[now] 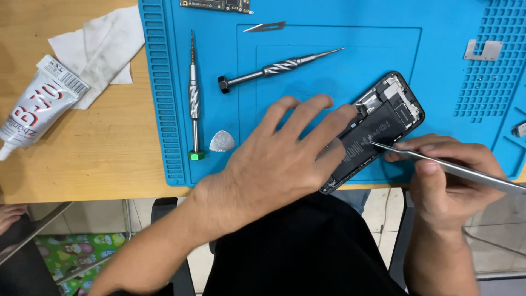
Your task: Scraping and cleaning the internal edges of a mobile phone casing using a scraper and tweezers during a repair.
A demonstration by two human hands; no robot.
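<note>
Nearest the lens, dark trousers and two bare forearms reaching over the table's near edge. Left hand (pixel 279 159) spread flat, fingers splayed, fingertips pressing on the left side of an opened phone (pixel 378 129) with its back off: glossy black battery, small metal shields and connectors showing at its far end. Phone lying slantwise on a blue rubbery work mat (pixel 350 55), close to the mat's near edge, partly under the left fingers. Right hand (pixel 449 181) just right of the phone, fingers pinched around slim steel tweezers (pixel 444 167), the fine tip resting on the battery's right side. Farther back on the mat, two knurled grey metal screwdrivers: one (pixel 193 93) lying lengthwise with a green cap, the other (pixel 276 68) lying across with a black cap. A pale rounded triangular pick (pixel 222 141) beside the green cap. A thin blade (pixel 266 26) and a circuit board (pixel 216 5) near the far edge; a small metal plate (pixel 482 49) on the ribbed grid at right. On the bare wood at left, a squeezed white glue tube (pixel 35 104) and a crumpled tissue (pixel 101 44).
</note>
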